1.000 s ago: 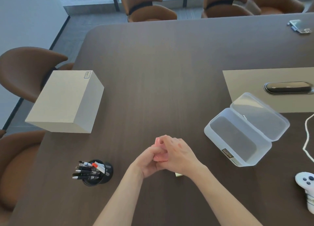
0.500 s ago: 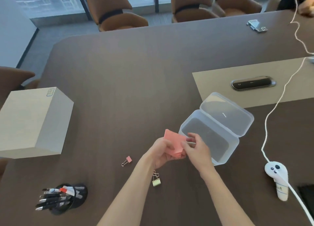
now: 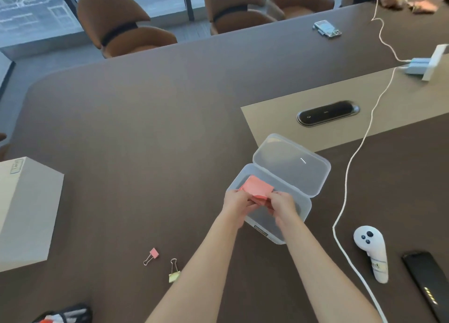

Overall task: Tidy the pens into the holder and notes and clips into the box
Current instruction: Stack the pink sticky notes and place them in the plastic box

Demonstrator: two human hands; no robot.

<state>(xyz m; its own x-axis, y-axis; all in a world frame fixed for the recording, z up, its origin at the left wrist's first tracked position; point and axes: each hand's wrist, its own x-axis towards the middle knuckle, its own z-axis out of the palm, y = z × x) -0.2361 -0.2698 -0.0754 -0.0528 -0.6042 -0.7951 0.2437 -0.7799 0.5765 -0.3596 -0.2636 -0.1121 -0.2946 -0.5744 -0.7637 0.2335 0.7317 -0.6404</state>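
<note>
My left hand (image 3: 237,202) and my right hand (image 3: 283,205) both grip a pink pad of sticky notes (image 3: 256,188), held over the open clear plastic box (image 3: 303,209) whose lid (image 3: 291,163) is folded back. On the table to the left lie a pink binder clip (image 3: 152,254) and a yellow binder clip (image 3: 174,273). The black pen holder (image 3: 65,315) with several pens shows at the bottom left edge, partly cut off.
A beige cardboard box (image 3: 26,213) stands at the left. A white cable (image 3: 347,177) runs down the right side past a white controller (image 3: 371,252) and a black phone (image 3: 427,284). A tan inlay with a black socket cover (image 3: 326,113) lies behind the plastic box.
Both hands carried the pink notes right and forward, from in front of me to over the open box. The view swung right, so the pen holder slid to the bottom left.
</note>
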